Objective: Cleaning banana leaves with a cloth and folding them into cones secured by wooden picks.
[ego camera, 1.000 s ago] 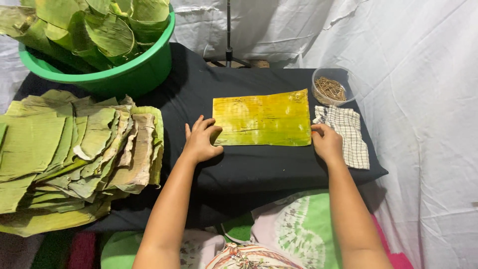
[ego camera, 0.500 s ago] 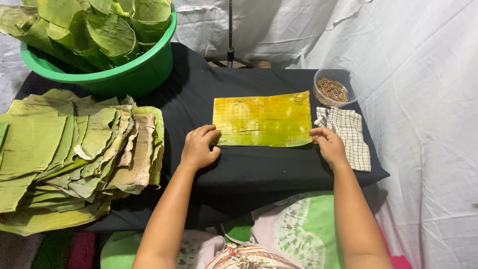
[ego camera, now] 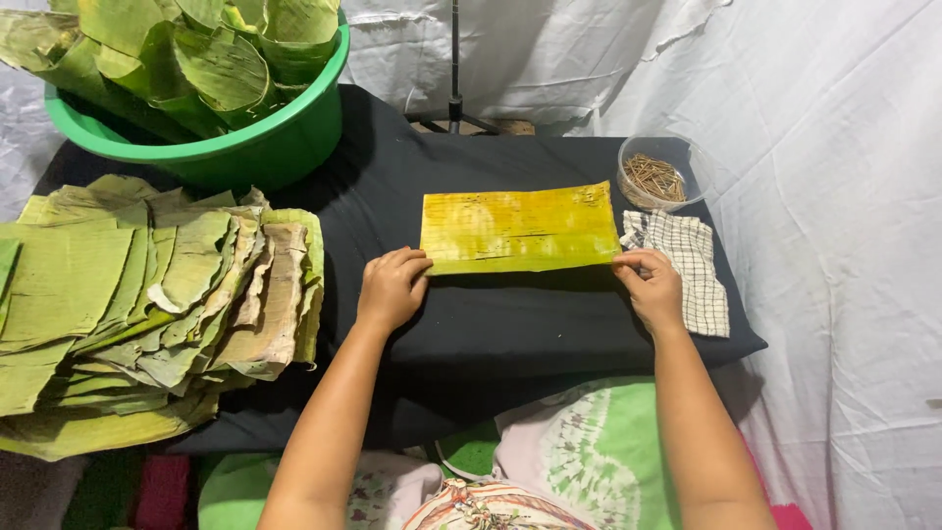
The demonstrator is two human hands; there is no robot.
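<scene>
A yellow-green rectangular banana leaf piece (ego camera: 520, 228) lies flat on the black cloth-covered table (ego camera: 491, 324). My left hand (ego camera: 391, 288) pinches its near left corner with curled fingers. My right hand (ego camera: 650, 283) pinches the near right corner, beside a checked cloth (ego camera: 695, 270). Both hands grip the leaf's near edge, which looks slightly lifted.
A thick stack of cut banana leaves (ego camera: 147, 294) covers the left of the table. A green plastic basin (ego camera: 245, 147) full of rolled leaves stands at the back left. A clear bowl of small sticks (ego camera: 653, 177) sits at the back right. White sheeting surrounds the table.
Both hands went from lying flat beside the leaf to curling their fingers onto its near corners. The leaf has stayed in place.
</scene>
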